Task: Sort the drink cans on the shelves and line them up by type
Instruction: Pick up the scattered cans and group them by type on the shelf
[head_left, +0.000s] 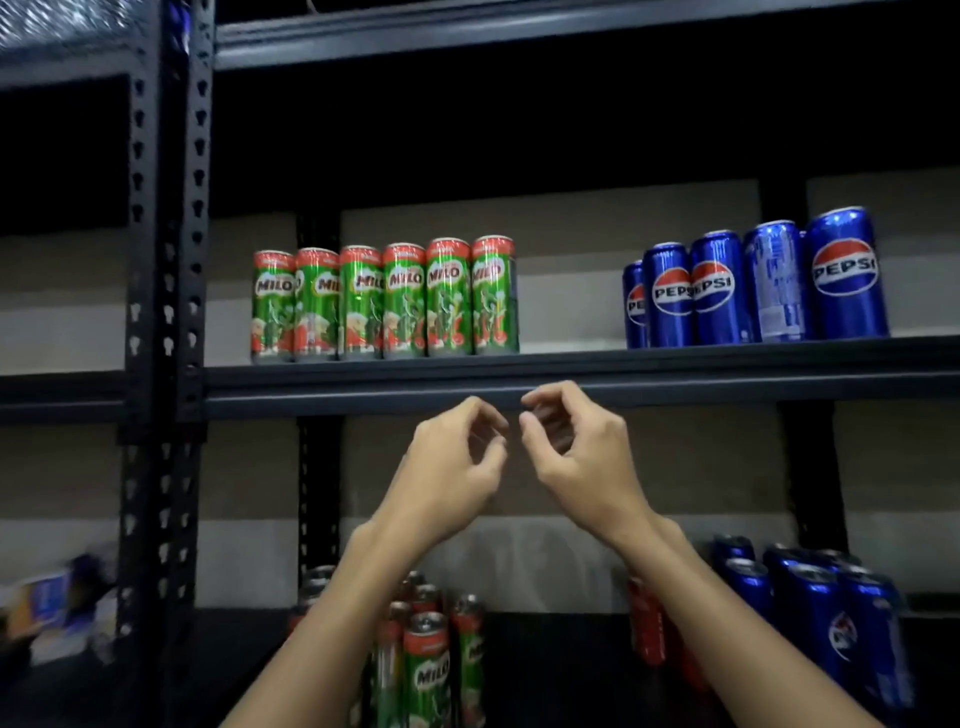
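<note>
On the upper shelf (571, 374) several green Milo cans (384, 301) stand in a straight row at the left. Several blue Pepsi cans (753, 286) stand in a row at the right, with a bare gap between the two groups. My left hand (452, 462) and my right hand (576, 447) are raised side by side just below that shelf's front edge. Their fingers are loosely curled and hold nothing. On the lower shelf, more Milo cans (426, 654) cluster between my forearms, a red can (647, 623) shows behind my right forearm, and more Pepsi cans (831, 608) stand at the right.
A black perforated steel upright (166, 312) stands at the left. Blurred packages (57, 603) lie on the neighbouring lower shelf at far left. Another shelf beam (519, 36) runs overhead. A grey wall is behind the shelving.
</note>
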